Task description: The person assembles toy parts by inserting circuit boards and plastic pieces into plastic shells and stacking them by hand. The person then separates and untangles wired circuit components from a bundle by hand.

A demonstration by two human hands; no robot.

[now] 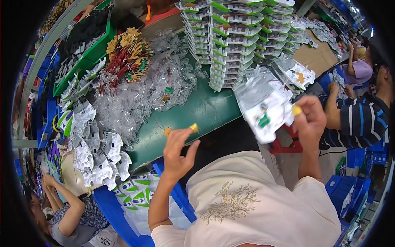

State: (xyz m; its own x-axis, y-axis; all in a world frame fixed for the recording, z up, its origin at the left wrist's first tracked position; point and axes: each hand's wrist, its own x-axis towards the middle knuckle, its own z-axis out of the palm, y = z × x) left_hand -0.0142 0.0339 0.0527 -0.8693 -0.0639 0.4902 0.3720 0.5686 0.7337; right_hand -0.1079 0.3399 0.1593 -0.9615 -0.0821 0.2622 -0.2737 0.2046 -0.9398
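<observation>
My left hand [177, 153] is over the front edge of the green table, thumb and fingers apart, with a yellow cover on one fingertip. Right beside it is a small tan piece [167, 131] with a thin wire. My right hand [311, 123], also with a yellow fingertip cover, grips the right side of a white plastic housing [257, 105]. This housing is tilted and slightly blurred, and a small green circuit board [263, 120] shows on it. Just behind it, another white housing [298, 76] carries a tan piece.
Tall stacks of white-and-green housings [232, 45] rise at the back of the table [205, 109]. Clear plastic parts [123, 109] heap up at left, by a bundle of tan pieces with red wires [127, 53]. White shells [96, 152] pile at the left edge. Co-workers sit on both sides.
</observation>
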